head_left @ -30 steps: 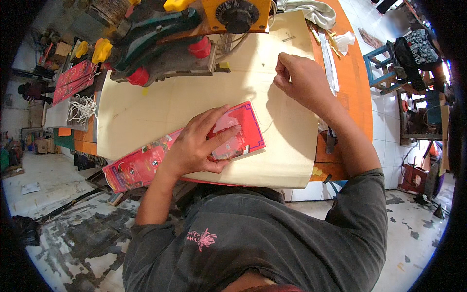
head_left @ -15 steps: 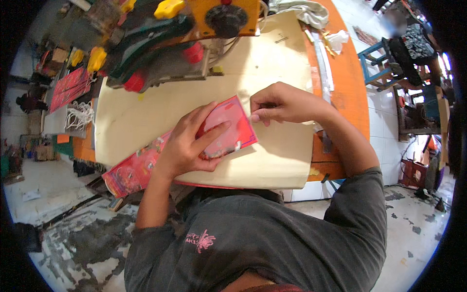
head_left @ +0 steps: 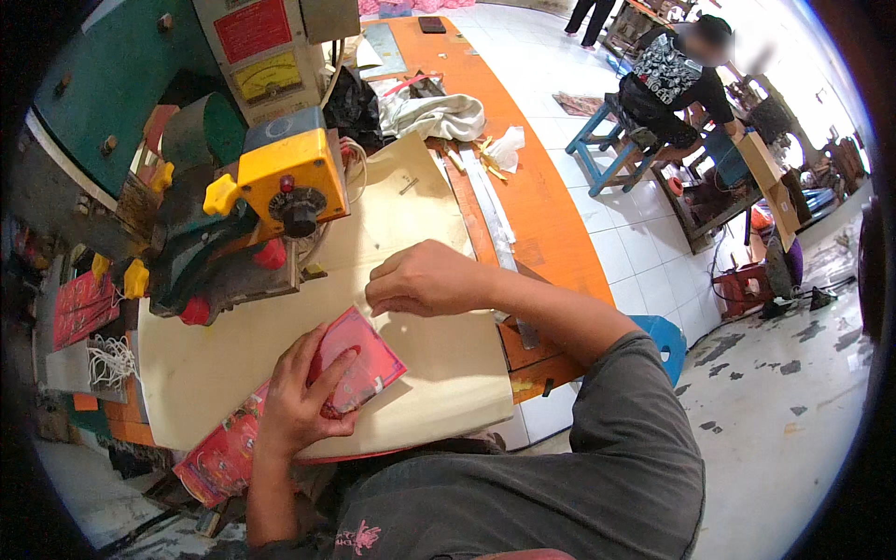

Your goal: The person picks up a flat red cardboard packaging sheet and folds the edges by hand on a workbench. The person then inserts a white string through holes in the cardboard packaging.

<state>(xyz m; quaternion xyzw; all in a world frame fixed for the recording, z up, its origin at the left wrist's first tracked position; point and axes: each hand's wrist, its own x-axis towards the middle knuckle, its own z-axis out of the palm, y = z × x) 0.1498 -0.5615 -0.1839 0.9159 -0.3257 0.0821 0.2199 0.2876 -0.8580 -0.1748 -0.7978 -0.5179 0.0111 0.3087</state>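
Note:
My left hand grips a red printed plastic pouch, thumb and fingers spread across its glossy face. It lies slantwise near the front edge of the cream-covered tabletop. A long red patterned part runs from under that hand toward the lower left, past the table edge; whether it is one piece with the pouch I cannot tell. Just above the pouch's upper corner is my right hand, its fingers curled closed. What they pinch, if anything, is hidden.
A machine with a yellow dial box and red knobs stands at the back left. White cords and red printed sheets lie at far left. Grey cloth and crumpled white paper lie behind. A person sits on a blue stool.
The view has swung to the right, bringing in more of the machine and the seated person. My left hand keeps its hold on the pouch; my right hand has shifted slightly up from its edge.

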